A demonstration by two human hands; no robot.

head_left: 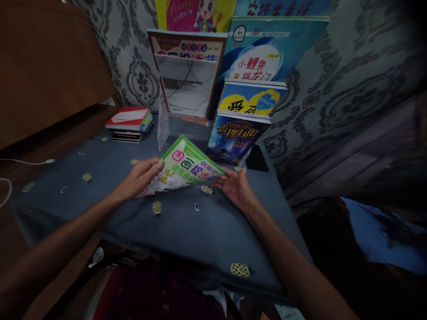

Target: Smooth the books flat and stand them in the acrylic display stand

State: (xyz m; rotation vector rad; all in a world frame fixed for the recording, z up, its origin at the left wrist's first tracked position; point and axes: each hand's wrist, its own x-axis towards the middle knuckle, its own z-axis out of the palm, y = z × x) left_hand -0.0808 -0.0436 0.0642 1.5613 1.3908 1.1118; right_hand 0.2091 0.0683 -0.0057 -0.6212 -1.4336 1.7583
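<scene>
A thin book with a green and white cover (185,166) is held tilted just above the blue cloth (187,226). My left hand (140,178) grips its left edge with the thumb on top. My right hand (235,186) holds its lower right corner, fingers under the cover. Straight behind the book stands a clear acrylic display rack (170,129) with several books propped in it, the nearest one dark blue (233,142).
A small pile of books with a red cover on top (130,122) lies at the back left. A black phone (256,158) lies right of the rack. A brown wooden headboard (46,66) rises at the left, and white cables (30,162) run beside it. Patterned wallpaper is behind.
</scene>
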